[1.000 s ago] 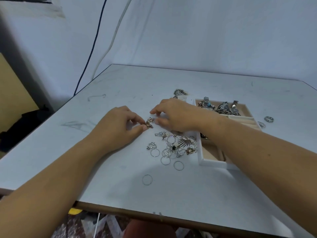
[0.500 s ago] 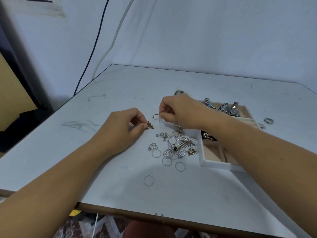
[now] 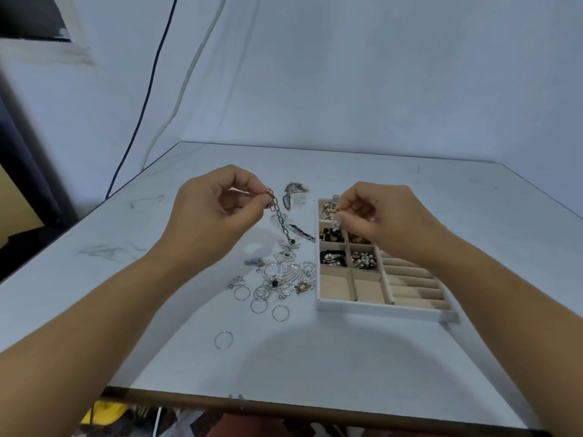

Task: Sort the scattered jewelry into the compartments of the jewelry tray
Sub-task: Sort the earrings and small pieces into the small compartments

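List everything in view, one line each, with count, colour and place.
table: one, white, under everything
jewelry tray: one, white, beige lining, on table right of centre
jewelry pile: one, mostly silver, left of tray
thin hoops: at least three, silver, pile's near edge
lone hoop: one, silver, nearer table's front edge
chain: one, dark with gold clasp, hanging above table, left of tray
small piece: one, clear, pinched over tray's back
cables: two, dark and white, on back wall
left hand: one, pinching chain's top
right hand: one, pinching small piece
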Demonstrator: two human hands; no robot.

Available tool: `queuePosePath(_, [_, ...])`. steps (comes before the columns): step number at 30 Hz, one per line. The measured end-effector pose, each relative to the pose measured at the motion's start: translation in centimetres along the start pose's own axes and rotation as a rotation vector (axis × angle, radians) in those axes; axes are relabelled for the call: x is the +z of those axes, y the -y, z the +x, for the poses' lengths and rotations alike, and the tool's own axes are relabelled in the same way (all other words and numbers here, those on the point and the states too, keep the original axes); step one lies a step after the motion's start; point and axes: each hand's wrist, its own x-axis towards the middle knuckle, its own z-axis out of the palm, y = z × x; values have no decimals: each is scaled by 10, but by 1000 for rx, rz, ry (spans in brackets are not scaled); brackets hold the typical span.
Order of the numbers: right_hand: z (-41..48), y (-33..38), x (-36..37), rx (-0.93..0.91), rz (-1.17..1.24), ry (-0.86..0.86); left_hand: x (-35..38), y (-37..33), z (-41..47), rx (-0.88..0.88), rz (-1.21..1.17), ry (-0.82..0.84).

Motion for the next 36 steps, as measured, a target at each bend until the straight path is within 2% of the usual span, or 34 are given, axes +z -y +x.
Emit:
queuePosePath(5, [-17,-13,-10,-20,33,-63,23,-20,-1,68,-91,-15])
queuePosePath(11, [-32,-26,-16,-18,71,-109,48,-29,-13,77,-174,62])
queuePosePath(20, [-38,-33,-20,3,143,-104,64,-3,-31,20,-134,178])
queuePosePath(23, [-38,-33,-19,4,152,-100,64,2,-33,49,-32,233])
queuePosePath(29, [-38,-31,-15,11,163,-67,62,5,-32,300,389,416])
queuePosePath(33, [-39,-29,-14,8,162,-47,56,7,-29,382,478,477])
queuePosePath(36, [-41,-26,-12,2,170,-23,41,12,-27,367,556,526])
